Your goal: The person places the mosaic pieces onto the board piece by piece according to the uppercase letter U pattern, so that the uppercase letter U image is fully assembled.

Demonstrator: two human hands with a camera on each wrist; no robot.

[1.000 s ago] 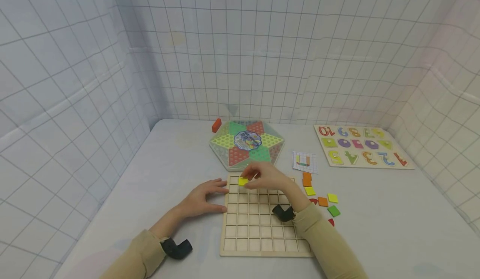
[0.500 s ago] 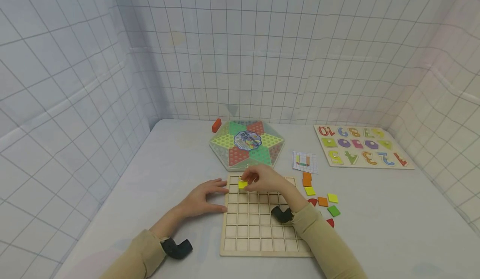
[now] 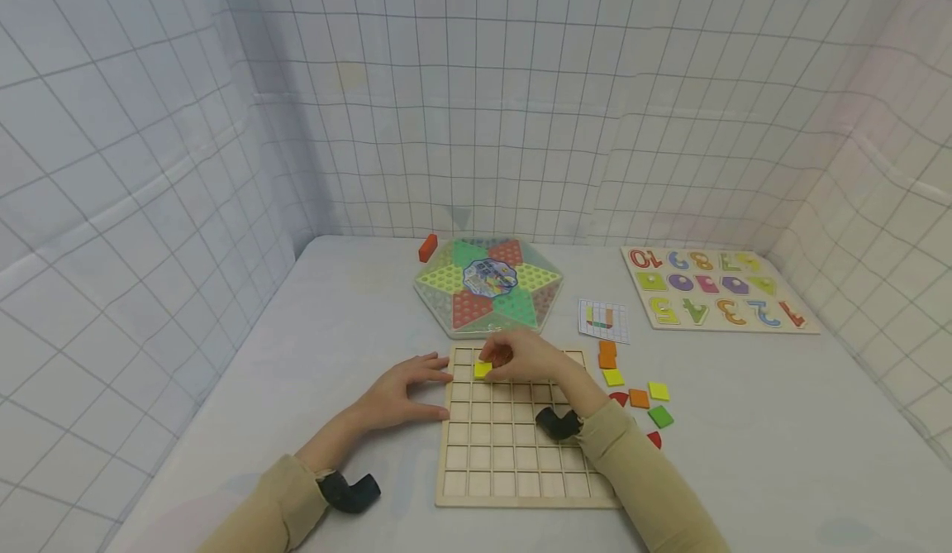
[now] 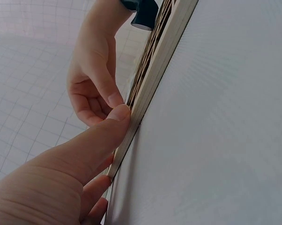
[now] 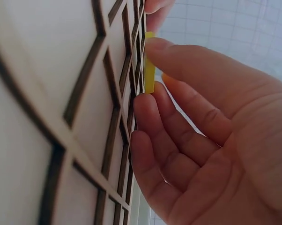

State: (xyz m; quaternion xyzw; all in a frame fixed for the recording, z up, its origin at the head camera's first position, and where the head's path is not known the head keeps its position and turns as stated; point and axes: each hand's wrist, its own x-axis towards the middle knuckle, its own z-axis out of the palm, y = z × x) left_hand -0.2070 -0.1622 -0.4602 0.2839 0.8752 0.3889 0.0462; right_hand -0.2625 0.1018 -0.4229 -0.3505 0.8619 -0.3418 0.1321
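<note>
In the head view a wooden grid board lies flat before me. My right hand pinches a yellow square tile over the board's upper left cells. In the right wrist view the thumb presses one face of the yellow tile, which stands at the surface of the grid; whether it sits inside a cell I cannot tell. My left hand rests at the board's left edge with fingers spread. The left wrist view shows its thumb touching the board's wooden rim.
Right of the board lie orange tiles, yellow tiles, a green tile and red rounded pieces. Behind are a pattern card, a hexagonal star-patterned game board, a red block and a number puzzle.
My right hand has brought the yellow tile slightly toward me, down against the upper left of the grid. The left hand keeps its place at the board's edge.
</note>
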